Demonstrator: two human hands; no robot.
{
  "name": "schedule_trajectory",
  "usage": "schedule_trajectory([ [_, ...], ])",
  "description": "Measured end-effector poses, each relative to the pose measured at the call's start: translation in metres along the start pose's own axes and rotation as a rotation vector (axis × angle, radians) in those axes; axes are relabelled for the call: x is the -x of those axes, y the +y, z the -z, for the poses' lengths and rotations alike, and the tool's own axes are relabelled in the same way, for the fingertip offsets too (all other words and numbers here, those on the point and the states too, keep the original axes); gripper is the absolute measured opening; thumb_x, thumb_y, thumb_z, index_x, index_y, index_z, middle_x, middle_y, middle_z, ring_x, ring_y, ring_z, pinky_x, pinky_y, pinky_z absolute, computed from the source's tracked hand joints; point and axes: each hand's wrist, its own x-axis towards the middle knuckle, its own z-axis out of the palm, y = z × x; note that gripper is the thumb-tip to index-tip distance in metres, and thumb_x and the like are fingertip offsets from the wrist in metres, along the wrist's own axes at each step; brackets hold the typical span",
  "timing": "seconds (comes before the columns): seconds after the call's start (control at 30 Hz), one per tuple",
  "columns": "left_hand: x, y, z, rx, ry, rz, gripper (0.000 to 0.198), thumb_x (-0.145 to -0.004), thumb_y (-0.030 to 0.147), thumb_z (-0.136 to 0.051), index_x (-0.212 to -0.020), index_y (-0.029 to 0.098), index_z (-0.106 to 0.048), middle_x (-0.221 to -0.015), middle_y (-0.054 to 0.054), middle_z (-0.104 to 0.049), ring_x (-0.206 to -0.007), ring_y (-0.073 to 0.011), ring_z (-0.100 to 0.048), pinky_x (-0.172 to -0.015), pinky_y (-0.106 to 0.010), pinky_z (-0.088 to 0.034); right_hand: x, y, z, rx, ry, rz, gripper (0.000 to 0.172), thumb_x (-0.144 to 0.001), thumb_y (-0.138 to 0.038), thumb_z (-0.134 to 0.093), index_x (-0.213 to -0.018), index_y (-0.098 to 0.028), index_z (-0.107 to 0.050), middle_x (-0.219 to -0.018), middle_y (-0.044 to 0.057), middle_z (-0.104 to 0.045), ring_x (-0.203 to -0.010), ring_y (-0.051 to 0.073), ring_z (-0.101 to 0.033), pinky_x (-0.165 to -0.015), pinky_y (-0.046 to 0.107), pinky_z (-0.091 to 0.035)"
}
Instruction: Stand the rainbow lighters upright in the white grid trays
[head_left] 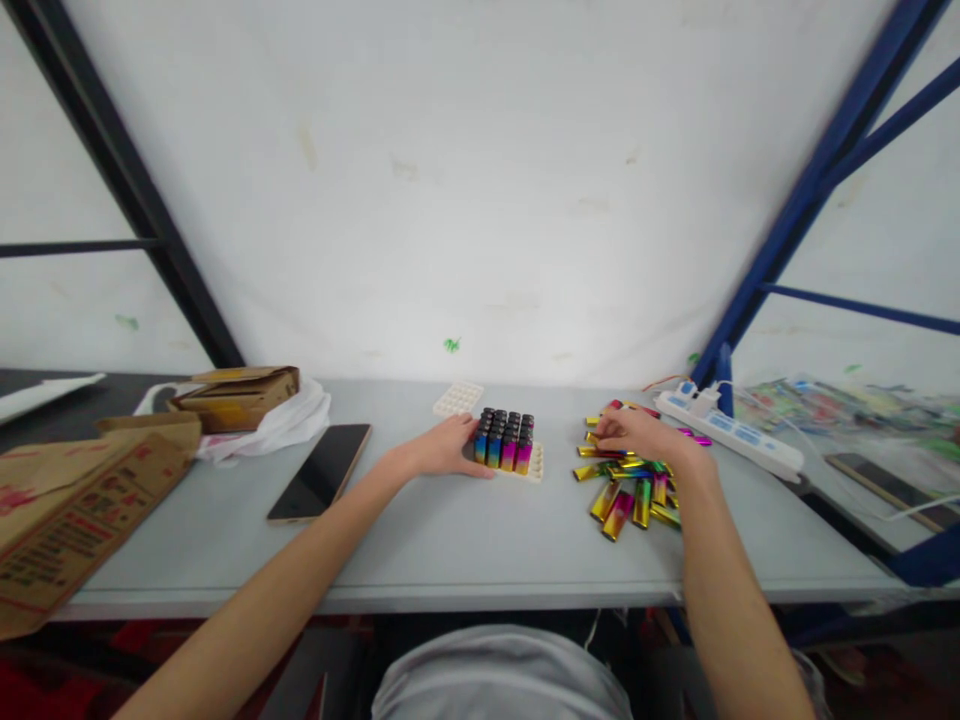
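Several lighters (504, 443) with black tops and shiny blue, pink and gold bodies stand upright in close rows. Under them lies a cream-coloured tray with round holes (536, 463), its right side showing bare. My left hand (450, 447) is at the left side of the rows, thumb stretched along the front and fingers apart from it. On the right, loose metallic lighters (619, 512) lie in a scattered pile. My right hand (630, 432) reaches over the pile's far side, fingertips pinched at the end of one gold lighter; the palm hides part of the heap.
A second holed tray (458, 399) lies behind the rows. To the left are a phone (321, 472), a white plastic bag (289, 425), an opened small box (240, 398) and a cardboard carton (97, 510). A power strip (731, 432) with plugs runs along the right, beside a blue frame (787, 230).
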Motion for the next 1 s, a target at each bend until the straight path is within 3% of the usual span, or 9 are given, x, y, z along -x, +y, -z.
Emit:
schedule_trajectory([
  [0.17, -0.001, -0.002, -0.001, -0.008, 0.003, -0.002, 0.064, -0.074, 0.072, -0.082, -0.104, 0.018, -0.067, -0.108, -0.011, -0.068, -0.103, -0.0331, -0.064, -0.096, -0.043, -0.053, 0.005, -0.026, 0.0, -0.049, 0.162, 0.126, 0.033, -0.095, -0.051, -0.064, -0.109, -0.021, -0.067, -0.093, 0.007, -0.08, -0.083, 0.023, -0.072, -0.076, 0.033, -0.054],
  [0.27, -0.001, -0.005, -0.002, 0.001, 0.021, -0.015, 0.065, -0.074, 0.075, -0.081, -0.104, 0.019, -0.067, -0.107, -0.01, -0.068, -0.102, -0.0323, -0.064, -0.095, -0.043, -0.053, 0.007, -0.046, -0.001, -0.022, 0.296, 0.218, 0.036, -0.101, -0.054, -0.057, -0.109, -0.022, -0.071, -0.093, 0.006, -0.078, -0.08, 0.022, -0.068, -0.075, 0.033, -0.051],
  [0.5, -0.001, -0.005, -0.003, 0.026, 0.023, 0.003, 0.064, -0.072, 0.072, -0.083, -0.104, 0.019, -0.067, -0.109, -0.012, -0.069, -0.103, -0.0342, -0.065, -0.095, -0.045, -0.053, -0.001, -0.069, -0.009, -0.035, 0.501, 0.27, 0.044, -0.093, -0.065, -0.068, -0.097, -0.022, -0.074, -0.07, 0.001, -0.068, -0.063, 0.018, -0.059, -0.063, 0.03, -0.043],
  [0.63, -0.002, -0.006, -0.004, 0.0, 0.021, 0.001, 0.066, -0.071, 0.074, -0.083, -0.103, 0.019, -0.066, -0.108, -0.012, -0.068, -0.103, -0.0346, -0.065, -0.095, -0.046, -0.054, -0.007, -0.076, -0.014, -0.024, 0.535, 0.295, 0.056, -0.099, -0.073, -0.053, -0.076, -0.022, -0.064, -0.076, 0.005, -0.069, -0.07, 0.02, -0.062, -0.07, 0.032, -0.047],
  [0.77, -0.003, -0.007, -0.006, -0.01, 0.021, -0.011, 0.067, -0.071, 0.076, -0.081, -0.104, 0.019, -0.066, -0.108, -0.012, -0.068, -0.103, -0.0348, -0.065, -0.096, -0.047, -0.055, -0.015, -0.081, -0.026, -0.106, 0.455, 0.284, 0.062, -0.105, -0.07, -0.039, -0.079, -0.022, -0.068, -0.08, 0.007, -0.074, -0.077, 0.022, -0.066, -0.077, 0.033, -0.049],
  [0.9, -0.003, -0.006, -0.005, -0.005, 0.019, -0.009, 0.067, -0.072, 0.076, -0.08, -0.105, 0.019, -0.066, -0.109, -0.011, -0.068, -0.104, -0.0348, -0.065, -0.097, -0.046, -0.054, -0.024, -0.083, -0.041, -0.232, 0.349, 0.3, 0.061, -0.105, -0.068, -0.043, -0.075, -0.021, -0.068, -0.077, 0.006, -0.075, -0.071, 0.02, -0.063, -0.074, 0.031, -0.049],
  [1.0, -0.002, -0.005, -0.004, 0.005, 0.017, -0.003, 0.066, -0.072, 0.075, -0.081, -0.105, 0.02, -0.067, -0.109, -0.011, -0.068, -0.104, -0.0348, -0.065, -0.097, -0.045, -0.054, -0.032, -0.083, -0.053, -0.378, 0.35, 0.274, 0.057, -0.099, -0.074, -0.049, -0.08, -0.022, -0.064, -0.068, 0.002, -0.068, -0.063, 0.018, -0.06, -0.069, 0.031, -0.049],
])
